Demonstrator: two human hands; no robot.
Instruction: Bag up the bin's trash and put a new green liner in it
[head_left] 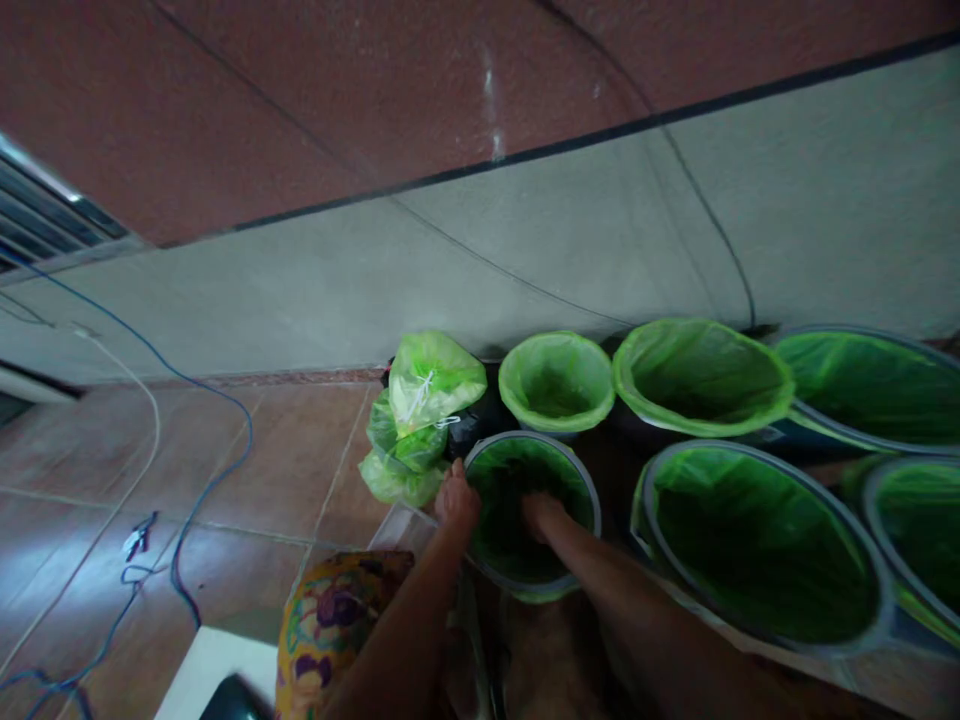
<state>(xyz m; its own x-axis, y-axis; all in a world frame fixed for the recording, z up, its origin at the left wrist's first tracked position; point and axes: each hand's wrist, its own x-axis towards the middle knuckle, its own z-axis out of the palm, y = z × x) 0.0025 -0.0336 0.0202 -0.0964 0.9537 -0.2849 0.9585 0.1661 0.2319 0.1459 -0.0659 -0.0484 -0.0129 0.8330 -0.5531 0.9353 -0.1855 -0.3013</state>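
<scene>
A trash bin point(592, 490) with a grey rim and a green plastic bag liner point(551, 455) stands right in front of me. My left hand point(456, 500) is closed on its left rim, with the fingers curled over the edge. My right hand point(541, 515) reaches down inside the lined bin, where its fingers are lost in the dark. Beside my left hand lie tied green garbage bags point(435, 385) with white drawstrings. A black bag point(474, 425) shows just behind the bin's left edge.
Several more bins lined in green stand along the wall, such as a small bin point(556, 345) behind and a wide bin point(877, 600) at right. At left, a blue cable point(244, 430) and a white cable cross the tiled floor point(292, 450). Patterned cloth point(337, 620) is close by.
</scene>
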